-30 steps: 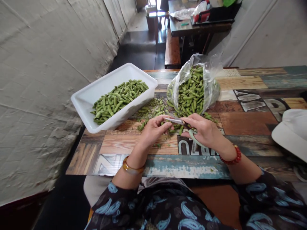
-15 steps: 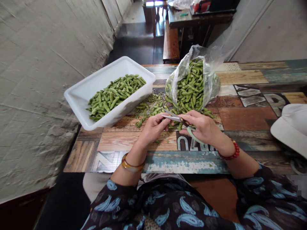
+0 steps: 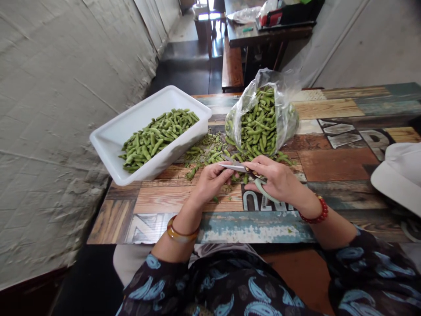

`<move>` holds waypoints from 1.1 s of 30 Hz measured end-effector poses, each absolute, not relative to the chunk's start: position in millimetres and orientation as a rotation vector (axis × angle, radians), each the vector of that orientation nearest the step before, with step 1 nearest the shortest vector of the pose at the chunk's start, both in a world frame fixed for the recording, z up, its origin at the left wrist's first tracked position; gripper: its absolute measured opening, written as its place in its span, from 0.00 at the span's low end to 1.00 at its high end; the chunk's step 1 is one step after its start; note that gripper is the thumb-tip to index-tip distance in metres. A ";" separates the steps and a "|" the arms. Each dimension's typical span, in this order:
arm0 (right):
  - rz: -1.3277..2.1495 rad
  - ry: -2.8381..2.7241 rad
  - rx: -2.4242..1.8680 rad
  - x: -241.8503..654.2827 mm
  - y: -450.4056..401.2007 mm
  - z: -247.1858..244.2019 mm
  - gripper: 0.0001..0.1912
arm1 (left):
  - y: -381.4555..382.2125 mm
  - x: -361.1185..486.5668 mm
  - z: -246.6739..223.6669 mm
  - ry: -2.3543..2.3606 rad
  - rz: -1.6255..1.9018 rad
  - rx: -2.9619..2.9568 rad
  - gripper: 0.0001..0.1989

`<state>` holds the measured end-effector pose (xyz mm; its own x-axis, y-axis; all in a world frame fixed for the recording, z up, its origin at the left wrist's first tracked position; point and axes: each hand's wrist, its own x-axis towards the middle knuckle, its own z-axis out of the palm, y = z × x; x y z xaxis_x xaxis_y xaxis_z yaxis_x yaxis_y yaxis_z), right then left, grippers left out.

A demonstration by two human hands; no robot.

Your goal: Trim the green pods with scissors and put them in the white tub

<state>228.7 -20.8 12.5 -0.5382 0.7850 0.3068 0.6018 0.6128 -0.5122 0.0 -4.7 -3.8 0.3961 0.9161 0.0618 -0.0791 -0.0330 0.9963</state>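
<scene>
The scissors point(image 3: 261, 186) lie in the right hand point(image 3: 279, 181), fingers curled round the pale green handles, blades reaching left to the fingertips of the left hand point(image 3: 212, 181). The left thumb and fingers are pressed together; what they pinch, I cannot tell. Green pods point(image 3: 259, 127) fill the bag point(image 3: 285, 123) just beyond. Compared with the earlier frame, both hands keep this hold, and the tub point(image 3: 164, 164) stays put.
</scene>
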 end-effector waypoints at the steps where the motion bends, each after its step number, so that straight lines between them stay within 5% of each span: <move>1: 0.482 -2.327 -1.087 228.8 -20.9 12.4 0.26 | -4.7 0.0 -2.9 0.837 0.958 1.366 0.16; 19: 0.426 -2.266 -1.123 227.6 -18.3 6.3 0.19 | -3.1 -0.8 3.3 0.928 1.066 1.178 0.15; 33: 0.511 -2.254 -1.097 230.6 -13.9 3.6 0.28 | 1.1 -3.0 12.6 0.766 1.176 0.580 0.15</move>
